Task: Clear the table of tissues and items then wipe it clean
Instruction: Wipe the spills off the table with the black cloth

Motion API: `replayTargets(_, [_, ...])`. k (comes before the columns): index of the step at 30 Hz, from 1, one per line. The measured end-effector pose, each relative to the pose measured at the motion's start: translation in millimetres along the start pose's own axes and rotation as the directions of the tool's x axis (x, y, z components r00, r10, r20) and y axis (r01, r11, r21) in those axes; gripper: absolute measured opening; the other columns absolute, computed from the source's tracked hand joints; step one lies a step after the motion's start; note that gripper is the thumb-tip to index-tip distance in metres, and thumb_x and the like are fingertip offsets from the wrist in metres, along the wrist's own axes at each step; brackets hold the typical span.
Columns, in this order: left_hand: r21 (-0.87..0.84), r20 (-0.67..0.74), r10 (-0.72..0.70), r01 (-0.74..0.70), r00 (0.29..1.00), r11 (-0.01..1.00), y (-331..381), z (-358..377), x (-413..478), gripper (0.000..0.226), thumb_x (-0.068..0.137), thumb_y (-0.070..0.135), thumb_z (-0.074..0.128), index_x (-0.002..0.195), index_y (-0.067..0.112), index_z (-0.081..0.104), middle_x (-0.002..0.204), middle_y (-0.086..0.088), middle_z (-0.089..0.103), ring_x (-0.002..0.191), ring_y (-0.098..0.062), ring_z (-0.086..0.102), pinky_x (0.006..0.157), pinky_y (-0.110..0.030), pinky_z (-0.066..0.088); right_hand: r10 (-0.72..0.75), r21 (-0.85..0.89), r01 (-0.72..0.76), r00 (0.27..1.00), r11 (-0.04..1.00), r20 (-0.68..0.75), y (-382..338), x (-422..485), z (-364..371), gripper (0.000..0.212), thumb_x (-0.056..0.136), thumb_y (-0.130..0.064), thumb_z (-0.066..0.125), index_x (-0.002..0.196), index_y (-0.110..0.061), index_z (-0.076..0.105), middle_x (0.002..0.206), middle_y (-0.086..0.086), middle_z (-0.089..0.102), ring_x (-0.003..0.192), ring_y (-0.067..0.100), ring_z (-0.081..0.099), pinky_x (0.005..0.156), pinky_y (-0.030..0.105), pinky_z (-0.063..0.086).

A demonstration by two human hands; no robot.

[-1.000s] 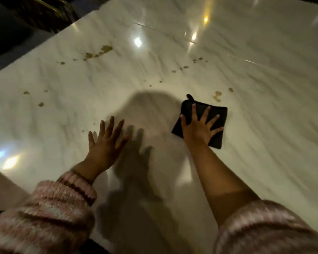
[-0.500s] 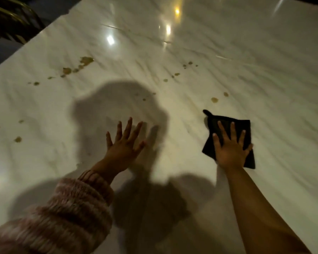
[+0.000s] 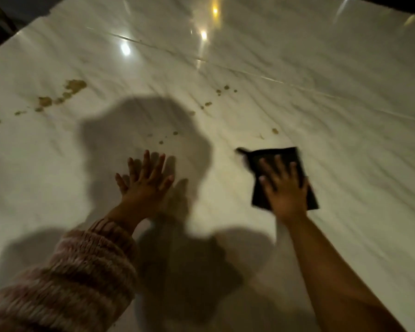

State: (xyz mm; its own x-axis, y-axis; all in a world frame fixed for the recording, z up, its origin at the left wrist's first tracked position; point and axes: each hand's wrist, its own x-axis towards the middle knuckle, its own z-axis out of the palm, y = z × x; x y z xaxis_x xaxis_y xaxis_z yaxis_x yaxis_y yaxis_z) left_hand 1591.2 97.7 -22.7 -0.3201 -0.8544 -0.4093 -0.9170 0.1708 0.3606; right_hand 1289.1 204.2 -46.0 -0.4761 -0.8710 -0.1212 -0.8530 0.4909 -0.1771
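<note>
The cloth [image 3: 288, 153], black and folded to a rough square, lies flat on the tabletop [image 3: 333, 111] to my right, with a small loop [image 3: 240, 150] sticking out at its far left corner (the edges are blurred). My right hand [image 3: 285, 190] presses down on it, palm flat and fingers spread straight, gripping nothing. Just beyond the cloth sits one brown spot [image 3: 275, 131], and farther out a scatter of small spots [image 3: 225, 87]. My left hand [image 3: 146, 185] rests flat on the bare marble near the cloth but apart from it, fingers spread too. A few drops [image 3: 161, 142] lie just past its fingertips. Well to the far left runs a line of larger brown stains [image 3: 76, 85]. My shadow [image 3: 141, 125] falls across the middle, and lamp glints [image 3: 125, 49] shine on the far side. A pink knit sleeve [image 3: 82, 271] covers my left forearm; the right forearm is bare.
</note>
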Motion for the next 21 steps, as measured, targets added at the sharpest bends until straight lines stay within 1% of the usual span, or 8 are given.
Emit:
replayTargets(3, [0.021,-0.021,0.003,-0.003,1.000,1.000,0.5,0.6,3.5,0.062,0.092,0.060,0.019,0.136,0.049,-0.023,0.143,0.014,-0.040,0.133,-0.022,-0.037,0.103,-0.049,-0.025,0.319,0.093,-0.323,0.946,0.942,0.055,7.7,73.0,-15.2,0.052,0.096,-0.058,0.022,0.144,-0.051,0.005,0.159,-0.008,-0.004,0.145,0.030,-0.009,0.109,0.067,-0.002])
replayTargets(5, [0.020,-0.024,-0.014,0.015,1.000,1.000,-2.5,-0.7,4.9,0.063,0.091,0.061,0.019,0.135,0.050,-0.024,0.140,0.015,-0.042,0.133,-0.022,-0.038,0.099,-0.046,-0.028,0.338,0.088,-0.344,0.938,0.935,0.079,-19.5,104.1,-17.4,0.053,0.097,-0.056,0.020,0.145,-0.049,0.001,0.159,-0.005,-0.009,0.144,0.034,-0.014,0.107,0.069,-0.005])
replayTargets(8, [0.025,-0.037,-0.078,0.079,0.996,0.997,-6.7,-3.2,7.3,0.062,0.091,0.061,0.019,0.136,0.050,-0.022,0.137,0.016,-0.042,0.134,-0.025,-0.037,0.100,-0.049,-0.029,0.101,0.068,-0.105,0.993,0.992,0.059,-71.6,98.2,-7.5,0.053,0.097,-0.055,0.022,0.146,-0.048,0.005,0.159,-0.005,-0.005,0.144,0.035,-0.011,0.108,0.067,-0.004])
replayTargets(11, [0.059,-0.056,-0.094,0.098,0.994,0.993,-7.2,-0.6,9.8,0.062,0.090,0.062,0.017,0.137,0.049,-0.021,0.137,0.016,-0.042,0.132,-0.023,-0.040,0.094,-0.047,-0.036,-0.241,-0.005,0.242,0.967,0.970,0.088,-86.1,54.3,3.8,0.052,0.094,-0.061,0.019,0.143,-0.054,0.005,0.158,-0.012,-0.004,0.145,0.030,-0.010,0.110,0.061,-0.005])
replayTargets(13, [0.038,-0.054,-0.086,0.089,0.995,0.995,-7.3,0.4,10.3,0.065,0.083,0.066,0.012,0.137,0.052,-0.020,0.137,0.017,-0.043,0.127,-0.020,-0.044,0.087,-0.042,-0.040,-0.291,-0.040,0.295,0.953,0.955,0.078,-68.5,47.7,1.9,0.054,0.087,-0.065,0.014,0.141,-0.057,0.007,0.158,-0.016,0.001,0.146,0.025,-0.005,0.112,0.058,-0.002])
replayTargets(16, [0.038,-0.030,-0.065,0.066,0.997,0.997,-11.6,-0.3,10.7,0.060,0.087,0.065,0.014,0.133,0.056,-0.024,0.142,0.014,-0.041,0.128,-0.022,-0.044,0.095,-0.047,-0.034,-0.002,0.017,0.002,1.000,1.000,-0.020,-43.4,102.8,-4.4,0.053,0.090,-0.060,0.022,0.142,-0.053,0.015,0.158,-0.012,0.008,0.146,0.027,0.000,0.111,0.062,0.001])
replayTargets(18, [0.025,-0.031,-0.039,0.040,0.999,0.999,-11.6,0.5,8.7,0.058,0.089,0.064,0.013,0.133,0.058,-0.025,0.144,0.014,-0.041,0.129,-0.023,-0.044,0.098,-0.048,-0.032,0.208,0.099,-0.208,0.978,0.973,0.004,-45.9,150.5,-12.9,0.051,0.096,-0.057,0.024,0.145,-0.050,0.011,0.159,-0.007,0.001,0.145,0.032,-0.007,0.109,0.067,-0.003])
replayTargets(21, [0.004,-0.032,-0.036,0.036,0.999,0.999,-10.2,1.2,7.6,0.057,0.089,0.064,0.012,0.134,0.058,-0.023,0.144,0.015,-0.041,0.128,-0.021,-0.045,0.098,-0.048,-0.033,0.215,0.091,-0.219,0.975,0.972,0.046,-91.5,191.8,-11.8,0.053,0.097,-0.056,0.019,0.147,-0.047,0.004,0.159,-0.002,-0.006,0.144,0.036,-0.012,0.107,0.069,-0.006])
